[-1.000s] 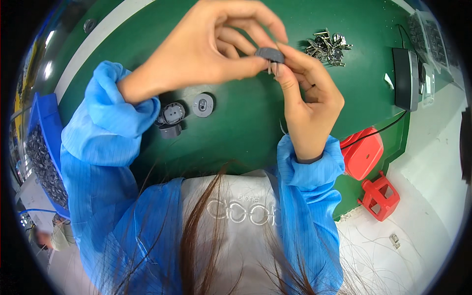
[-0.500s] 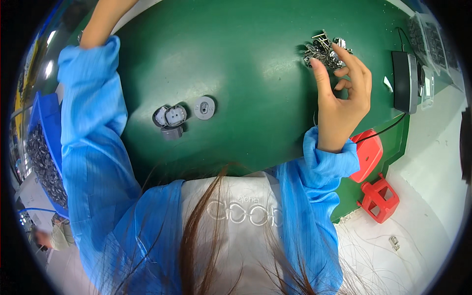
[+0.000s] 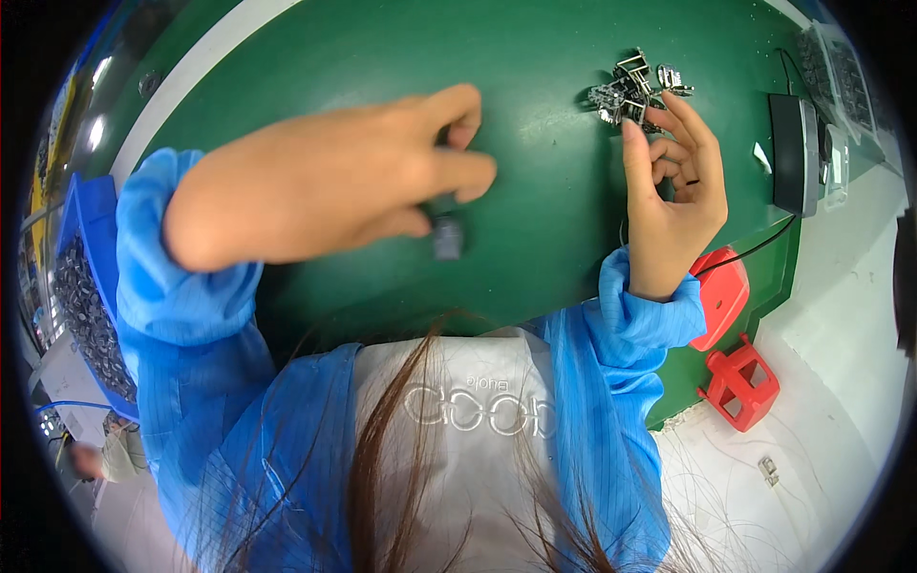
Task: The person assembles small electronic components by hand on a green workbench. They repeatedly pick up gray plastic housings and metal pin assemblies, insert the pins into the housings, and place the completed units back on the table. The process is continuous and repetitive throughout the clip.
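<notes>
Left hand (image 3: 382, 186) stretched across the middle of the green tabletop (image 3: 535, 258), blurred, sleeve of blue smock at 9 o'clock. Fingers (image 3: 458, 115) curled toward the thumb, apparently pinching a small dark part at the tips; grip too blurred to confirm. Small grey round part (image 3: 447, 237) just below the thumb, at about 6 o'clock from the fingertips, lying on or just above the tabletop; touching or not, cannot tell.

Right hand (image 3: 673, 181) at 3 o'clock from the left hand, well apart from it, palm turned up toward the camera. Fingers (image 3: 690, 129) loosely bent and slightly spread, fingertips at the edge of a pile of small metal clips (image 3: 632, 88) heaped at 12 o'clock from the hand. Thumb tip touching the near side of the pile; whether a clip is pinched, cannot tell.

Black flat device (image 3: 791, 153) with a cable at 3 o'clock from the right hand, near the tabletop edge. Clear plastic tray (image 3: 839, 86) beyond it at 2 o'clock. Red plastic stool (image 3: 740, 380) on the floor at 5 o'clock from the right hand. Blue bin (image 3: 86, 286) of small dark parts at far 9 o'clock, beside the left elbow.
</notes>
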Demonstrator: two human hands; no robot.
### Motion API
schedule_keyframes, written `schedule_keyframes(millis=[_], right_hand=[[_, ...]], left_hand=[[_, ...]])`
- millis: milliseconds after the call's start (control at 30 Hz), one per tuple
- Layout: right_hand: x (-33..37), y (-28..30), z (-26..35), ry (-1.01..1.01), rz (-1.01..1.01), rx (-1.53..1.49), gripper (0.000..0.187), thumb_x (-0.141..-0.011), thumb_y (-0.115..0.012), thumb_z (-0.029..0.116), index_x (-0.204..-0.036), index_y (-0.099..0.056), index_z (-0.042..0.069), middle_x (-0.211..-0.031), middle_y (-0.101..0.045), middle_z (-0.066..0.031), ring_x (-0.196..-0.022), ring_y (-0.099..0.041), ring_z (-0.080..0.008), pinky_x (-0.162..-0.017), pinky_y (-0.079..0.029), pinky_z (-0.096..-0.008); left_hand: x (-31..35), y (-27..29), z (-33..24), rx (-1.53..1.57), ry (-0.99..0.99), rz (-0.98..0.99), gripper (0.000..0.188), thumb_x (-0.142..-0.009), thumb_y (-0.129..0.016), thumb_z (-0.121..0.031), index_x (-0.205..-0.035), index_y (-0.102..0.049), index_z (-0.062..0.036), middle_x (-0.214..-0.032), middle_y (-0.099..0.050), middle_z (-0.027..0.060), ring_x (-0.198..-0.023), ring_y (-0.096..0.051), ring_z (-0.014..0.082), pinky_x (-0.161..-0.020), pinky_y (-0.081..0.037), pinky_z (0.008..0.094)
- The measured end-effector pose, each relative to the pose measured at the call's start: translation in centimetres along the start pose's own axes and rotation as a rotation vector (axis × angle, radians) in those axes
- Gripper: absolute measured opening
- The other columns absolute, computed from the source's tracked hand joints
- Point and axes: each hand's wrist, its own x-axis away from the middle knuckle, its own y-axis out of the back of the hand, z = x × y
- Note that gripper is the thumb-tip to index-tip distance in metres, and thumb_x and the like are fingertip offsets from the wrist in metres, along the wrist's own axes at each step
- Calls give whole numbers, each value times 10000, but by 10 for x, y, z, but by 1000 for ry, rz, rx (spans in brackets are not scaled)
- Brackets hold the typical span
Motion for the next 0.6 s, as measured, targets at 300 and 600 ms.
schedule_keyframes(millis=[300,600], right_hand=[[3,6,12,-48,-40,79,274,-882,-596,-78,-1077,-730,60,-850,-612,-19,-577,-489,-46,-504,-372,-209],[18,-13,26,-107,354,-588,245,-868,-608,-120,-1057,-721,-11,-1044,-559,-93,-901,-655,-150,-785,-570,-244]], left_hand=[[-35,-2,20,69,-53,-531,434,-722,-737,31,-1138,-639,-45,-963,-621,76,-883,-612,202,-700,-490,304],[-33,-1,16,351,-1,-550,410,-778,-745,4,-1169,-636,-48,-1087,-607,36,-900,-594,87,-653,-484,194]])
